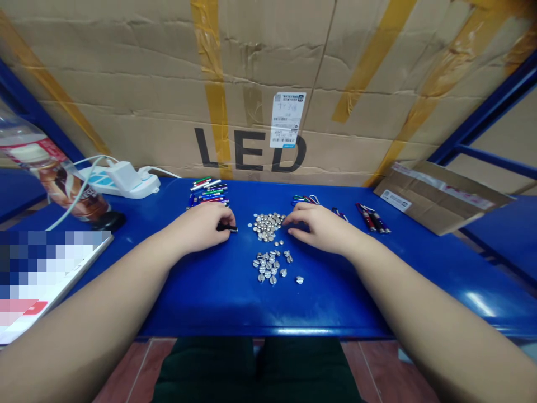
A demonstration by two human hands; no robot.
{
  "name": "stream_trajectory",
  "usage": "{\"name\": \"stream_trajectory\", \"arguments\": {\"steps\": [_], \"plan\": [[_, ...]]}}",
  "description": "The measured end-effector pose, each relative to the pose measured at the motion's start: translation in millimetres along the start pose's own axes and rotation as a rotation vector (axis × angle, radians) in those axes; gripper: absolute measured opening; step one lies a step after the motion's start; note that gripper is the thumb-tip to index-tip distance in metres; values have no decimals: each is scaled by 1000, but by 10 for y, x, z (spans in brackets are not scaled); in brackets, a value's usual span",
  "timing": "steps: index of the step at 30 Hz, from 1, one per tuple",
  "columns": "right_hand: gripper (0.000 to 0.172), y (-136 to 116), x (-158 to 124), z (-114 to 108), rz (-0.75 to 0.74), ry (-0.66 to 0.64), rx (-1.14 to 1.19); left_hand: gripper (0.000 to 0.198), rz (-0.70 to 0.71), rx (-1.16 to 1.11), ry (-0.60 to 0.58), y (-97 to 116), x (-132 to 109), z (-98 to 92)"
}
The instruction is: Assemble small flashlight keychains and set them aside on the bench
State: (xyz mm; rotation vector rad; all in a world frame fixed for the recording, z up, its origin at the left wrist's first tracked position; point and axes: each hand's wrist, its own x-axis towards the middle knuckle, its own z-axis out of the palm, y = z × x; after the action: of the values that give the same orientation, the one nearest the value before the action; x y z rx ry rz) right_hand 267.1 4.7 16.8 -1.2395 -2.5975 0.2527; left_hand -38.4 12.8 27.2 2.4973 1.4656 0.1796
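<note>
Largest item: the LED carton [163,84], stood behind the blue table [201,302] like a back wall. A small cardboard box [444,196] is set at the far right, and a plastic drink bottle [75,190] and a white power strip [145,184] at the far left; the middle is presumably left to the small parts.

Left hand [205,226]: fingers curled narrow around a black tube [229,228], which is held nearly level just left of the piles, one end exposed toward them, probably so that this end can be reached.

Right hand [323,226]: thumb and fingertips slightly parted at the right edge of the silver button cells [268,225]. Whether a cell is pinched cannot be told.

Assorted coloured tubes [212,193] are laid beyond the left hand, seemingly for easy reach. Red and dark penlights [371,218] are grouped apart at right. Carabiner clips [310,199] are seen behind the right hand. Slotted metal caps [267,264] are spread nearer the body than the cells, apparently to keep the two kinds unmixed.
</note>
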Motion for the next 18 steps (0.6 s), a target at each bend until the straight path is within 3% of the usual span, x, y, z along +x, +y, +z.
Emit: {"name": "stream_trajectory", "arguments": {"steps": [5, 18], "plan": [[23, -53, 55, 87, -55, -20, -47, 23, 74, -140, 60, 111, -14, 22], [11, -78, 99, 70, -112, -71, -3, 12, 288, -343, 178, 258, 5, 149]]}}
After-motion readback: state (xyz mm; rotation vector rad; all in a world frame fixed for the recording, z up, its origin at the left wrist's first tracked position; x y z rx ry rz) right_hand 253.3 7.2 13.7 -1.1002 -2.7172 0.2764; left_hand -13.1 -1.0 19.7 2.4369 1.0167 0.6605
